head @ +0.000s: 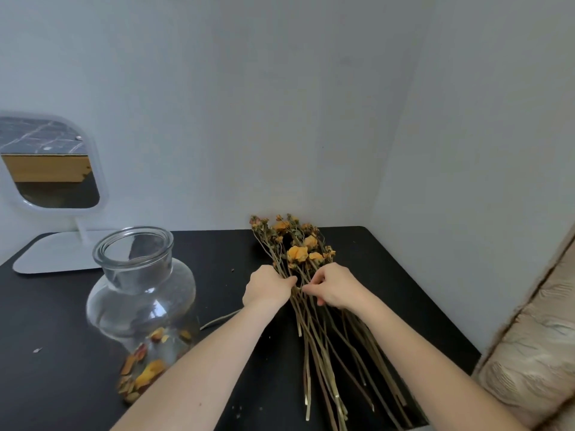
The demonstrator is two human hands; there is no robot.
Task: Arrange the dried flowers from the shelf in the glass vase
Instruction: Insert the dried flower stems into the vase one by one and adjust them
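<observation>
A bunch of dried flowers (298,253) with orange heads and long pale stems lies on the black table (62,321), heads toward the back wall. My left hand (266,287) grips the stems just below the heads from the left side. My right hand (334,289) pinches stems from the right, fingers curled into the bunch. The stem ends fan out toward the table's front edge. A wide-mouthed glass vase (141,293) stands upright to the left of my left arm, with loose dried petals lying in its bottom.
A white-framed mirror (51,169) on a flat stand sits at the back left. One loose stem (217,320) lies between vase and left arm. White walls enclose the back and right. A beige cushioned surface (535,353) borders the table's right side.
</observation>
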